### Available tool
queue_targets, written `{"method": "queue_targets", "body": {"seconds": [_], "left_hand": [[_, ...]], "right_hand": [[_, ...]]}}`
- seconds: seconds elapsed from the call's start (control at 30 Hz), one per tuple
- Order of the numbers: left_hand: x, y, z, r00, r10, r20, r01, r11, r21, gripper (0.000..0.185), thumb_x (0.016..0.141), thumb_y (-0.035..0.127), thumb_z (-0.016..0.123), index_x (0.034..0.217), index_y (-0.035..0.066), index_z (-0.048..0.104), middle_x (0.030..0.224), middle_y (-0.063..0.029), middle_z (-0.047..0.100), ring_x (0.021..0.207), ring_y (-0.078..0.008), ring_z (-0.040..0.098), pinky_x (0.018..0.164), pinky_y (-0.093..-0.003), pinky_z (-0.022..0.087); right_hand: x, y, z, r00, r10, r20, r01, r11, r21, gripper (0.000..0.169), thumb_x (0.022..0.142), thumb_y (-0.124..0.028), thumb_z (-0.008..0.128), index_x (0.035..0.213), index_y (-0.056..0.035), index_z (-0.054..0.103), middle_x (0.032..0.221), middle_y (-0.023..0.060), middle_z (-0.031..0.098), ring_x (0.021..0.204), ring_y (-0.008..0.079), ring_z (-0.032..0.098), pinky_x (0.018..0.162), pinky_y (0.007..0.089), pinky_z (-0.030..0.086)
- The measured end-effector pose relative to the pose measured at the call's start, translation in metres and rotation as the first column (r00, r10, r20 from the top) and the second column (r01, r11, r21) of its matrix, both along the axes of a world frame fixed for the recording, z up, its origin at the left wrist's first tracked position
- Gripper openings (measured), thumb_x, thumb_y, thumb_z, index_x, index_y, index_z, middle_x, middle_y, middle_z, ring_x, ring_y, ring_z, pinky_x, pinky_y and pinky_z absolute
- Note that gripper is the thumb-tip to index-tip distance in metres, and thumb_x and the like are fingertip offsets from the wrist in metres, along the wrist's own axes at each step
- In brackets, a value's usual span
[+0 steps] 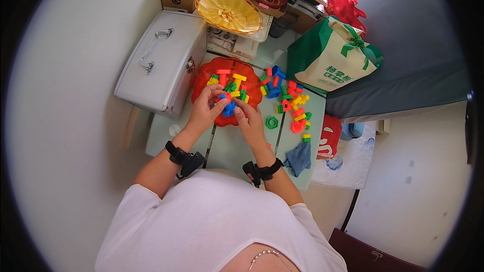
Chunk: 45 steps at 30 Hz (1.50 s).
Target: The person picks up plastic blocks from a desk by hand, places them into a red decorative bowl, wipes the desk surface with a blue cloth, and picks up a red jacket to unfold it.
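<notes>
My left hand [208,106] holds a small red and blue plastic toy piece [228,108] over the near part of a red scalloped tray [200,77]. On the piece's other side, my right hand [247,119] has its fingertips at the blue part; whether they grip it or only touch it, I cannot tell. Behind my hands, a red plastic toy bolt [223,76], a yellow toy bolt [239,79] and several green and yellow pieces lie in the tray. A green hexagonal toy nut [272,122] rests on the glass table to the right of my right hand.
Several colourful toy bolts and blocks [281,92] are scattered right of the tray. A blue cloth [298,158] lies at the table's right edge. A silver case [162,56] stands left, a yellow woven basket [229,11] behind, and a green and cream bag [332,56] back right.
</notes>
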<state>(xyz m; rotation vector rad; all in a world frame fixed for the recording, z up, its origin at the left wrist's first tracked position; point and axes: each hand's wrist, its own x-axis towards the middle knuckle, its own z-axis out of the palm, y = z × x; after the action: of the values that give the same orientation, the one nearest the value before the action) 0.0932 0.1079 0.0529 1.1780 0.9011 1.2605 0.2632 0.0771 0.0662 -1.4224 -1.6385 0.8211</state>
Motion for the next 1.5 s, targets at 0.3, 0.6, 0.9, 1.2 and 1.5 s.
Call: {"method": "queue_targets", "body": {"seconds": [0.3, 0.6, 0.9, 1.2, 1.5], "left_hand": [[-0.007, 0.005, 0.006, 1.0, -0.027, -0.011, 0.026, 0.999, -0.037, 0.046, 0.093, 0.021, 0.066, 0.132, 0.001, 0.052, 0.123, -0.0079, 0.056, 0.113, -0.0147, 0.052, 0.096, -0.0287, 0.044], [-0.009, 0.004, 0.011, 0.996, -0.087, 0.027, 0.089, 0.991, -0.098, 0.04, 0.094, 0.026, 0.064, 0.123, 0.0, 0.055, 0.119, -0.0081, 0.057, 0.11, -0.016, 0.055, 0.095, -0.0292, 0.045], [-0.009, 0.004, 0.005, 0.994, -0.066, -0.09, 0.064, 0.998, -0.02, 0.04, 0.095, 0.028, 0.063, 0.121, -0.001, 0.054, 0.115, -0.0079, 0.06, 0.105, -0.0145, 0.056, 0.092, -0.0281, 0.046], [-0.011, 0.005, 0.0, 0.985, -0.031, -0.168, 0.038, 0.999, 0.037, 0.039, 0.097, 0.029, 0.061, 0.12, -0.003, 0.057, 0.111, -0.0086, 0.063, 0.102, -0.0138, 0.058, 0.09, -0.0281, 0.047], [-0.01, 0.002, -0.003, 0.98, -0.027, -0.197, 0.036, 0.999, 0.039, 0.039, 0.096, 0.03, 0.062, 0.117, -0.003, 0.059, 0.105, -0.007, 0.065, 0.096, -0.0131, 0.06, 0.085, -0.0275, 0.048]], "right_hand": [[-0.004, 0.001, 0.003, 0.996, 0.021, -0.088, -0.015, 0.998, 0.067, 0.026, 0.084, -0.008, 0.068, 0.107, -0.0056, 0.058, 0.111, 0.0096, 0.065, 0.111, 0.0235, 0.058, 0.104, 0.0418, 0.035], [-0.009, 0.004, 0.017, 0.984, -0.013, -0.177, 0.042, 0.986, 0.164, 0.02, 0.083, -0.008, 0.067, 0.102, -0.0052, 0.06, 0.116, 0.0094, 0.064, 0.118, 0.0285, 0.056, 0.108, 0.0436, 0.033], [-0.009, 0.005, 0.02, 0.987, -0.083, -0.136, 0.114, 0.966, 0.234, 0.024, 0.086, -0.01, 0.067, 0.108, -0.0026, 0.061, 0.114, 0.0104, 0.063, 0.108, 0.0232, 0.059, 0.095, 0.0329, 0.044], [-0.001, 0.003, 0.011, 0.993, 0.082, -0.08, -0.054, 0.954, 0.295, 0.035, 0.089, -0.019, 0.065, 0.121, -0.0046, 0.058, 0.117, 0.0129, 0.06, 0.11, 0.0244, 0.057, 0.095, 0.0344, 0.043], [0.001, 0.002, 0.013, 0.983, 0.054, -0.176, -0.06, 0.998, -0.029, 0.039, 0.072, -0.003, 0.077, 0.105, -0.0068, 0.057, 0.117, 0.0117, 0.058, 0.11, 0.0248, 0.056, 0.095, 0.0333, 0.044]]}}
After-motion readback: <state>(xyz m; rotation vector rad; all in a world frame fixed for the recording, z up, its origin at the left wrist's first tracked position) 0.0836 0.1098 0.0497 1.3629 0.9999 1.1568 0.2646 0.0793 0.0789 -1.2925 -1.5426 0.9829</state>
